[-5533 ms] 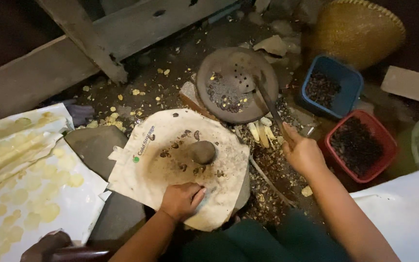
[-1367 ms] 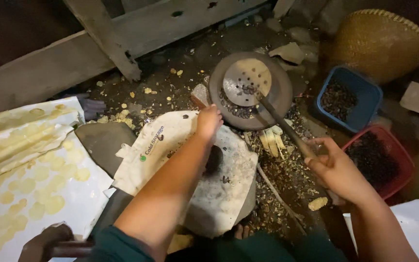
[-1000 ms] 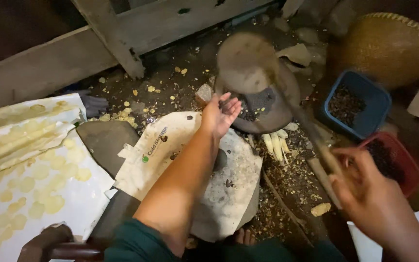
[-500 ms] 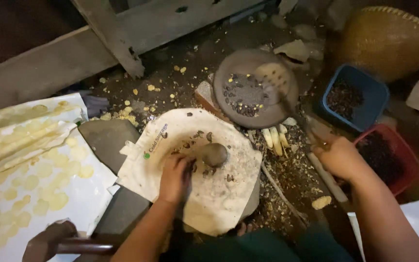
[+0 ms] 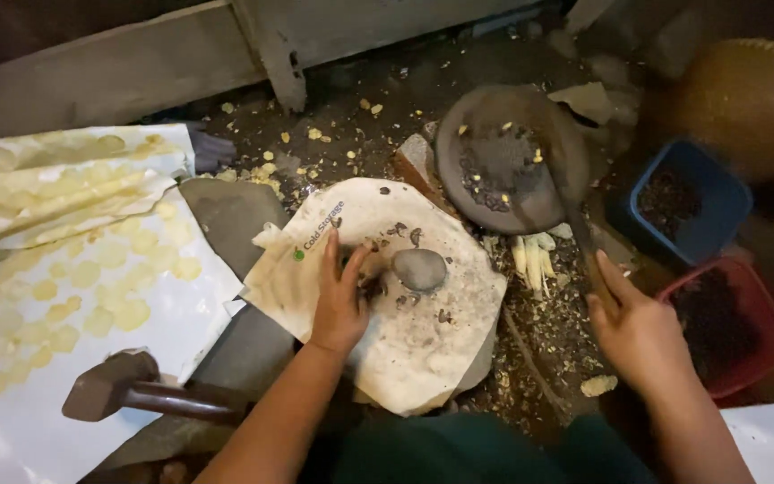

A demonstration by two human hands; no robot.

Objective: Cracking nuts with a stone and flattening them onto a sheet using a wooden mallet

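Observation:
My left hand (image 5: 340,300) rests on a stained white sheet (image 5: 423,358) spread over a flat stone, its fingers spread over a few dark seeds (image 5: 374,287). Just right of the fingertips lies a small grey round stone (image 5: 419,269). My right hand (image 5: 638,336) grips the long handle (image 5: 584,246) of a round dark pan (image 5: 503,157). The pan sits beyond the sheet, blurred, and holds dark and pale seeds.
A blue tub (image 5: 687,202) and a red tub (image 5: 732,332) of dark seeds stand at the right, behind them a woven basket (image 5: 754,99). A hammer (image 5: 136,390) lies at the lower left on a white sheet with yellow flattened discs (image 5: 64,287). Husks litter the ground.
My left hand reached out to the pan, then drew back onto the white sheet beside the grey stone. My right hand shook the pan, which is still blurred.

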